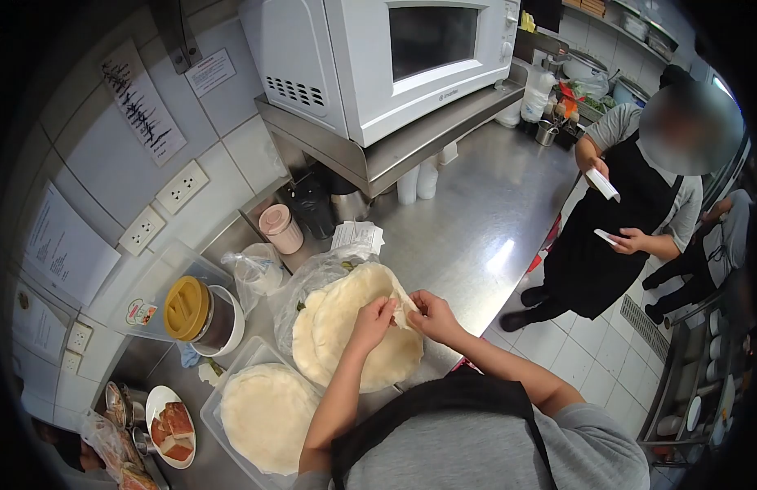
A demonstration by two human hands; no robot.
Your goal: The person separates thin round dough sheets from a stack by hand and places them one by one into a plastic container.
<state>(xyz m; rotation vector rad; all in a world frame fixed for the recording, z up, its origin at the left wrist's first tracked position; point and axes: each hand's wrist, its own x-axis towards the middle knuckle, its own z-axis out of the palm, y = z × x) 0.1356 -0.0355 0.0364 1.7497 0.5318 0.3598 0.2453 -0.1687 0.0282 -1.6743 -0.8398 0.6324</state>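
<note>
Pale tiled walls hold paper notices point(142, 102) and power sockets point(182, 186) above a stainless steel desk point(468, 212), which reaches from the lower left to the upper right. Pale, thin dough rounds point(354, 343) lie overlapping near the front edge of the desk, just beside a clear plastic tub point(211, 412) that holds more flat rounds point(268, 416). At the far side of the overlapping rounds, a dough flap point(401, 309) is raised. The left hand point(374, 322) is nearly closed, its fingertips pinching the flap from the left; the right hand point(433, 317) is curled closed too, gripping it from the right. A crumpled clear bag point(287, 314) lies against the left side of the rounds. Toward the wall edge stand a jar with a yellow lid point(187, 309) and a pink container point(280, 229). Near the lower left corner of the view, a white oval plate point(154, 400) carries reddish-brown food pieces point(173, 425). A white microwave point(366, 69) sits on a steel shelf point(411, 155) over the desk. Past the right edge of the desk, a co-worker in a black apron point(599, 237) stands on the tiled floor point(578, 359), a white object in each hand
</note>
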